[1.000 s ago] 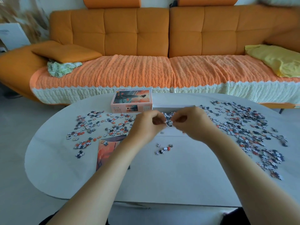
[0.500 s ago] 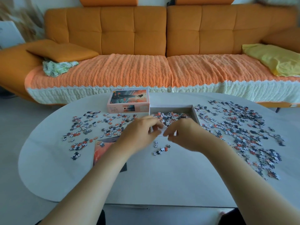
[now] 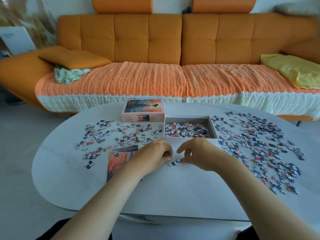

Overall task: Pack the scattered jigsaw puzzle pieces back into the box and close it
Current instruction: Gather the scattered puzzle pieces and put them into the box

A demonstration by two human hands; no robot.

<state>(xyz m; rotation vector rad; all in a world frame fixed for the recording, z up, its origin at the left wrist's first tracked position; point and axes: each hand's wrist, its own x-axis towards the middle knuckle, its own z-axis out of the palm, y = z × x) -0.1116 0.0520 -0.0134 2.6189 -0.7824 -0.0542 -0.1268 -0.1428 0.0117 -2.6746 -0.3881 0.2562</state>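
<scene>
Head view: on a pale oval table (image 3: 173,196), the open puzzle box (image 3: 187,116) sits straight ahead, partly filled, its lid (image 3: 142,110) set aside just to its left so the tray stays clear for filling. Loose puzzle pieces (image 3: 259,144) spread widely on both sides. My left hand (image 3: 155,153) and right hand (image 3: 195,151) meet just before the box, closing in from either side on a small cluster (image 3: 174,162), probably to gather it. Both hands are curled, with the right fingertips touching pieces. I cannot tell whether either hand grips anything.
</scene>
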